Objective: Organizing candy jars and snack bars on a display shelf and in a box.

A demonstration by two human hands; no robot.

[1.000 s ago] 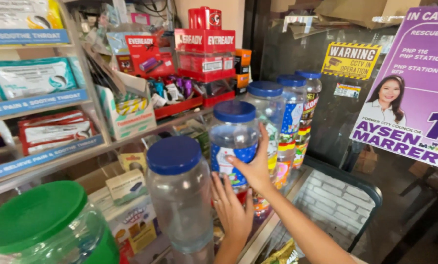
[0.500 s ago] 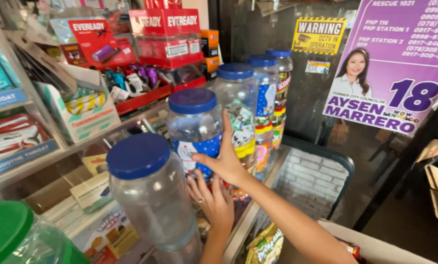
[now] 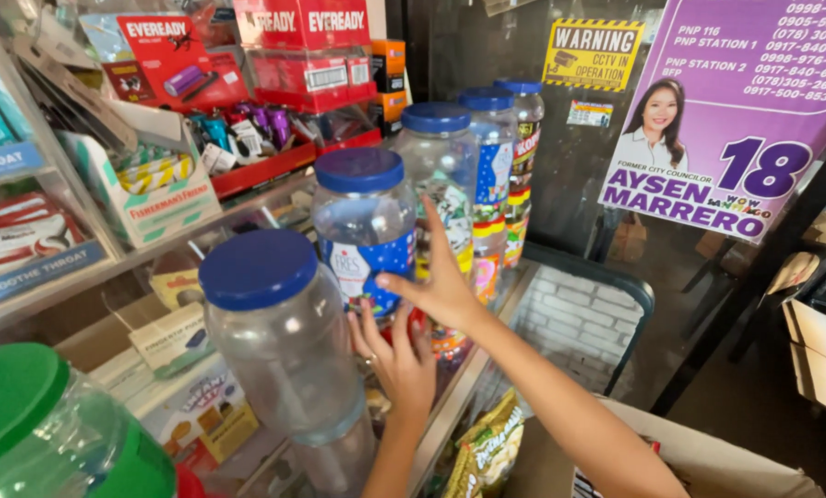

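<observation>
Clear plastic jar with blue lid (image 3: 365, 231) stands on the counter's edge; right hand (image 3: 442, 286) and left hand (image 3: 402, 360) press open fingers against it; steadying both sides seems wise.

Your view swings right and down, so the green-lidded jar (image 3: 35, 433) slides to the lower-left corner. Your right hand (image 3: 440, 281) now lies flatter against the blue-lidded jar (image 3: 365, 231), and your left hand (image 3: 399, 360) sits lower beneath it.
</observation>
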